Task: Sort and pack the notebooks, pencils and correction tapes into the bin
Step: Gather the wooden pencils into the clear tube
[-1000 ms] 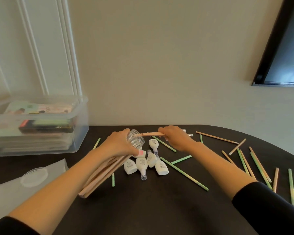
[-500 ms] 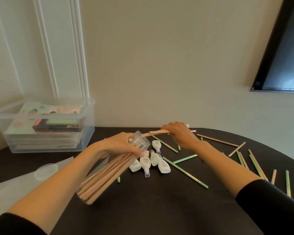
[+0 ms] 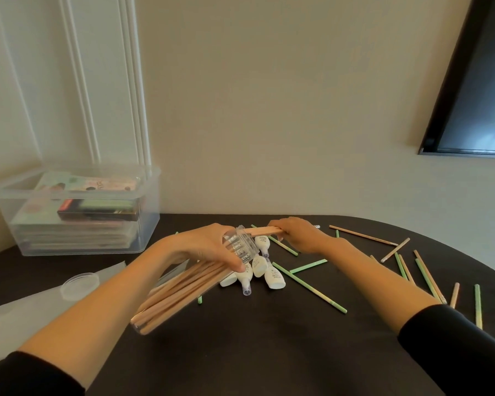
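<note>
At the centre of the frame, the left hand [image 3: 209,247] grips a tilted clear jar [image 3: 239,247] of pencils near its mouth. The right hand [image 3: 297,234] pinches a few wooden pencils [image 3: 262,231] with their tips at that mouth, and it is slightly nearer the jar than half a second ago. Correction tapes [image 3: 259,265] lie on the counter [image 3: 269,352] beneath. Loose pencils [image 3: 309,285] lie scattered to the right, and notebooks [image 3: 89,185] fill the bin [image 3: 149,212] at the left.

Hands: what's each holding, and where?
Left hand grips the clear pencil tube near its open neck; right hand holds wooden pencils by one end.
</note>
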Demonstrator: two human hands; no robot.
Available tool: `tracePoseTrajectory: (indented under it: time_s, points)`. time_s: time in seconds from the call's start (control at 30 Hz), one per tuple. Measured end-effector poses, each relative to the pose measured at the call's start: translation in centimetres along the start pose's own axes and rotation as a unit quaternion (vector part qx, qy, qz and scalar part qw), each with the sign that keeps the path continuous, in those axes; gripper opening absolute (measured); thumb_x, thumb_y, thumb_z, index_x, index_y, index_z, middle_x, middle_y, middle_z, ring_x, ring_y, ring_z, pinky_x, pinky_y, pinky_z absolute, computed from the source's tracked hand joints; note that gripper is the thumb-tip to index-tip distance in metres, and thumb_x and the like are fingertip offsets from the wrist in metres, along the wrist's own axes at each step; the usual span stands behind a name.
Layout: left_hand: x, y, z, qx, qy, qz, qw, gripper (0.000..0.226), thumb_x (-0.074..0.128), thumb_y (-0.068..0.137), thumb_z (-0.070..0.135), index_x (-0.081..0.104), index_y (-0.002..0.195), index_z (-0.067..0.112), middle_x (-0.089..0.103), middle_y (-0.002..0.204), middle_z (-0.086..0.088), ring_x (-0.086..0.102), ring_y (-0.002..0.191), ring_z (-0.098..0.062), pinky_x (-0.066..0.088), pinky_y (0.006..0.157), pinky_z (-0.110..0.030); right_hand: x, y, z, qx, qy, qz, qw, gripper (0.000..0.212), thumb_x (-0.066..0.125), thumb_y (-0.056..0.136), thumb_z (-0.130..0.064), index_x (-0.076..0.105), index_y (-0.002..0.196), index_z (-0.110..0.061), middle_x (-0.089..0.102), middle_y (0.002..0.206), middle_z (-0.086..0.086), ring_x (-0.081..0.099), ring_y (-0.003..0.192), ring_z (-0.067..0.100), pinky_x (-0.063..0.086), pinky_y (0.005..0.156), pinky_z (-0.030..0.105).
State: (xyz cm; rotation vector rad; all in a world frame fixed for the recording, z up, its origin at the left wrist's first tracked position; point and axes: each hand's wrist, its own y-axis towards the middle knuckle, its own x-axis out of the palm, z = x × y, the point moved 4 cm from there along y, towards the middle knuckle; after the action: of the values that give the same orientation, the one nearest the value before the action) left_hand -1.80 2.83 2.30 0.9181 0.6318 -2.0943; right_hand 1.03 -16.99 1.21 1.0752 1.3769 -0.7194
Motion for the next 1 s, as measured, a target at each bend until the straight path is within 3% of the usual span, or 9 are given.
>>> tracePoseTrajectory:
  time_s: [0.17,0.3,0.4,0.6,0.7,0.87,1.0]
  points:
    - [-0.4,0.2,-0.4,-0.028,0.087,0.02,0.996,0.055,0.075,0.068,0.045,0.048,0.112,0.025,0.057,0.102,0.007,0.055,0.093,-0.01,0.048,0.086,-0.029,-0.4,-0.1,-0.3,-0.005,0.02,-0.003,1.0,0.025,0.04,0.095,-0.006,0.062,0.102,-0.016,0.063,0.088,0.002,0.047,0.071,0.009,0.037,0.07,0.027]
    - [-0.1,0.2,-0.3,-0.027,0.068,0.014,0.997,0.038,0.074,0.07,0.042,0.052,0.097,0.026,0.059,0.093,0.006,0.056,0.087,-0.01,0.048,0.082,-0.028,-0.3,-0.7,-0.4,-0.024,-0.049,0.036,0.998,0.025,0.042,0.095,-0.005,0.062,0.104,-0.018,0.063,0.089,0.005,0.044,0.076,0.015,0.035,0.073,0.028]
    - [0.3,0.2,0.3,-0.015,0.078,-0.011,0.997,0.042,0.074,0.072,0.043,0.052,0.103,0.026,0.058,0.097,0.004,0.056,0.09,-0.011,0.048,0.085,-0.029,-0.4,-0.7,-1.1,-0.044,-0.069,0.05,0.995,0.027,0.044,0.095,-0.005,0.062,0.11,-0.02,0.062,0.092,0.005,0.04,0.078,0.014,0.03,0.073,0.025]
    - [0.8,0.0,1.3,0.011,0.05,-0.052,0.997,0.029,0.071,0.076,0.037,0.046,0.09,0.035,0.054,0.09,0.011,0.053,0.085,-0.007,0.043,0.073,-0.016,-1.0,-0.3,-2.1,-0.061,-0.099,0.054,0.992,0.028,0.044,0.094,-0.005,0.058,0.113,-0.02,0.06,0.1,0.004,0.048,0.093,0.019,0.03,0.082,0.025]
    - [0.6,0.1,1.1,0.002,0.045,-0.039,0.998,0.028,0.072,0.075,0.038,0.05,0.09,0.029,0.057,0.088,0.007,0.054,0.082,-0.008,0.045,0.074,-0.019,-1.2,-0.5,-2.6,-0.062,-0.15,0.085,0.983,0.026,0.044,0.095,-0.008,0.053,0.116,-0.02,0.058,0.104,0.002,0.047,0.097,0.019,0.029,0.087,0.026]
    - [0.0,0.7,0.2,-0.088,0.106,0.006,0.991,0.042,0.072,0.07,0.046,0.052,0.097,0.021,0.059,0.09,0.002,0.057,0.081,-0.011,0.048,0.078,-0.027,-1.9,-0.7,-4.2,-0.061,-0.232,0.118,0.963,0.024,0.043,0.095,-0.008,0.047,0.118,-0.015,0.056,0.11,0.004,0.048,0.099,0.02,0.032,0.086,0.028]
    - [0.2,1.3,0.6,-0.08,0.088,0.037,0.992,0.049,0.074,0.065,0.046,0.054,0.098,0.017,0.061,0.093,0.0,0.058,0.081,-0.013,0.049,0.076,-0.029,-2.0,-0.1,-7.2,-0.102,-0.262,0.101,0.954,0.03,0.045,0.092,-0.006,0.046,0.122,-0.007,0.055,0.116,0.011,0.049,0.105,0.025,0.032,0.09,0.031]
